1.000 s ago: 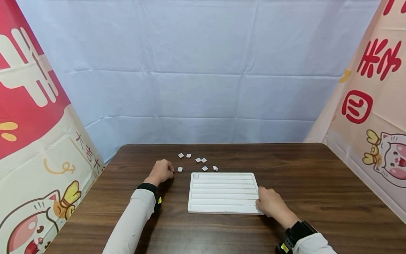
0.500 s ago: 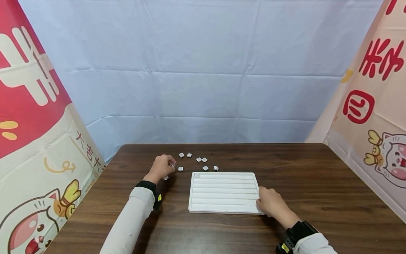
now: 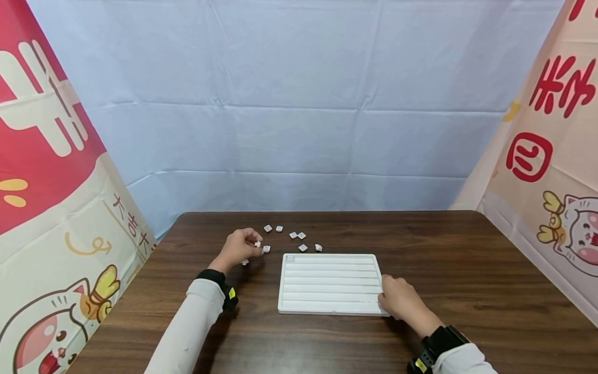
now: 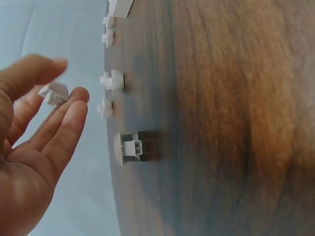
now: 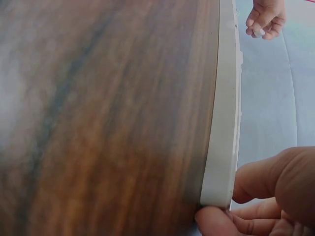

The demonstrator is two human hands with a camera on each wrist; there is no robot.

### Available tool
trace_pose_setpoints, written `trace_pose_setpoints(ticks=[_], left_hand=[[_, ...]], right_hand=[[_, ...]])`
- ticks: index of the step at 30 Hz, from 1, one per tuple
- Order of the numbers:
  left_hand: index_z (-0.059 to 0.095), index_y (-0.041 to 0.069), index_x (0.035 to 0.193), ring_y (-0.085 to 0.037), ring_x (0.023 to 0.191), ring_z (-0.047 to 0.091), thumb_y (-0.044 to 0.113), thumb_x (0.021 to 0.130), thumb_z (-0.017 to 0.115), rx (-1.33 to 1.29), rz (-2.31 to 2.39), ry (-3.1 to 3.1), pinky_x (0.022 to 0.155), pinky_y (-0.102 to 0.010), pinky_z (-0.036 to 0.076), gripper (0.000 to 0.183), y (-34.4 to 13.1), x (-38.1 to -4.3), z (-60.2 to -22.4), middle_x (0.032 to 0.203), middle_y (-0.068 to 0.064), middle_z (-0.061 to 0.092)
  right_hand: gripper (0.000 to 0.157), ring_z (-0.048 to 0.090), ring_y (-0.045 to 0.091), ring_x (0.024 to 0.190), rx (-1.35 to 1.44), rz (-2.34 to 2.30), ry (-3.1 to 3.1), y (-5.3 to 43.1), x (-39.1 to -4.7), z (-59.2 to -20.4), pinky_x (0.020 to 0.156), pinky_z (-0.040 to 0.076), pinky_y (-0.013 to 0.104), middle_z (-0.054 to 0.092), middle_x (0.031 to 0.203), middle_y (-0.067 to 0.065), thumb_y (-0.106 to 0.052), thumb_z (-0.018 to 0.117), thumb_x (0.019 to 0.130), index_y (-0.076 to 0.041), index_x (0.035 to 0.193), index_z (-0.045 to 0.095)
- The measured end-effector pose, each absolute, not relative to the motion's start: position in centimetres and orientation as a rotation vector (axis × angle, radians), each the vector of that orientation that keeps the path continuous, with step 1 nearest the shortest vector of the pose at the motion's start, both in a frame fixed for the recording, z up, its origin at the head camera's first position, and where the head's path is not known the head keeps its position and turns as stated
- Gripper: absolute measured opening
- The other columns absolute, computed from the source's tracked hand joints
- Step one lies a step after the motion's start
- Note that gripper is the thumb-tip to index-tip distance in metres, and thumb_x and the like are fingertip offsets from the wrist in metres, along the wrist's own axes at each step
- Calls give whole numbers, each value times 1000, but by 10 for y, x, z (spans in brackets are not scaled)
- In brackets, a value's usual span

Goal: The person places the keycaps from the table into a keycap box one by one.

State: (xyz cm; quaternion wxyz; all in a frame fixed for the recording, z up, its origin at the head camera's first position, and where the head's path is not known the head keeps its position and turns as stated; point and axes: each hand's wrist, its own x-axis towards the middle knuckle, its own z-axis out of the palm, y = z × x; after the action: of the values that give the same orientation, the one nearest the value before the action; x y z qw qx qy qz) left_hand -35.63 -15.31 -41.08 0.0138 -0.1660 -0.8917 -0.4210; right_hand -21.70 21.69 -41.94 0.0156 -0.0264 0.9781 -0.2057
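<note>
My left hand (image 3: pixel 236 249) pinches a white keycap (image 4: pixel 55 92) between thumb and fingers above the table's left part; its stem side faces down in the left wrist view. Just beside the fingertips a loose keycap (image 3: pixel 267 249) lies on the table, and another keycap (image 3: pixel 245 262) sits near the wrist. A white ridged tray (image 3: pixel 330 284) lies flat at the centre, with a single keycap (image 3: pixel 290 258) in its top left corner. My right hand (image 3: pixel 403 301) grips the tray's right edge near the front corner, thumb on one face and fingers on the other.
Several more white keycaps (image 3: pixel 301 236) are scattered behind the tray, some with their stems up. They rest on a dark wooden table (image 3: pixel 448 249). A pale cloth (image 3: pixel 299 130) hangs behind it, with printed banners on both sides.
My left hand has risen and shifted slightly right, bringing the pinched keycap into sight and uncovering a keycap near the wrist. My right hand and the tray stay in place.
</note>
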Motion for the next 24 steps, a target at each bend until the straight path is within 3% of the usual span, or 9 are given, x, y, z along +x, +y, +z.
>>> trace_pose_setpoints(ticks=[5,11,19,24], left_hand=[[63,1,88,-19,72,58,-3,76,72,-498,-1315,-2776,60,-33,46,15,-150,-353,-408,81,-6,60],[66,-1,100,-20,82,59,-2,79,70,-493,-1308,-2788,67,-35,48,22,-149,-354,-409,90,-7,62],[66,2,92,-17,71,56,-1,78,71,-480,-1294,-2802,62,-33,46,15,-149,-355,-410,81,-3,60],[65,0,102,-18,73,56,-1,79,70,-501,-1301,-2806,64,-34,47,23,-148,-352,-410,85,-5,59]], right_hand=[[15,47,15,41,-81,-643,3041,217,-217,-420,38,39,27,45,59,8,2,54,81,13,92,53],[15,47,16,42,-76,-636,3043,217,-217,-420,39,39,27,45,59,9,2,55,80,13,91,54],[12,47,15,41,-83,-642,3049,218,-216,-420,38,39,27,45,59,8,2,55,80,11,89,54],[12,47,15,41,-75,-645,3045,218,-216,-419,38,39,27,45,58,8,2,54,81,11,89,54]])
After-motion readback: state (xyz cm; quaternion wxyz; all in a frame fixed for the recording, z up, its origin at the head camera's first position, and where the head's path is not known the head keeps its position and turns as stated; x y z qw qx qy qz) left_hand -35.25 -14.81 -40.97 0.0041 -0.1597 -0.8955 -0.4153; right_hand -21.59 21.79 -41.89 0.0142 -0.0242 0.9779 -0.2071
